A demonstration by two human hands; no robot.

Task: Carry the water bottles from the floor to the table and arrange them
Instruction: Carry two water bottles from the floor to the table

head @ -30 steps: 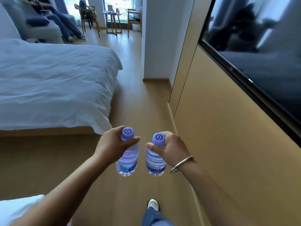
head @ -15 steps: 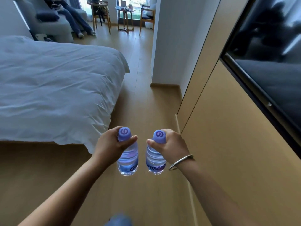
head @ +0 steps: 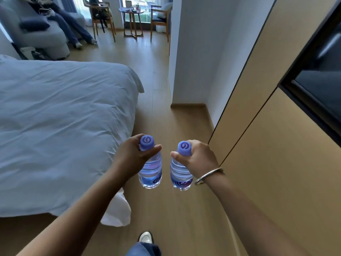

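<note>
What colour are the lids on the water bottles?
Purple, with a darker swirl on each round plastic cap, clearest in the head view.

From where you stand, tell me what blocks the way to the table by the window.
Nothing visible does. The floor runs bare between the bed and the white wall to the small table, chairs either side.

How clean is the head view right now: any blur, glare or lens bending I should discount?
Head view: wide-angle bending curves the wall panels and bed edge; the bottles in the left hand and right hand are fairly sharp, caps readable; the dark screen at right is smeared with a reflection; daylight from the far window is washed out.
</note>
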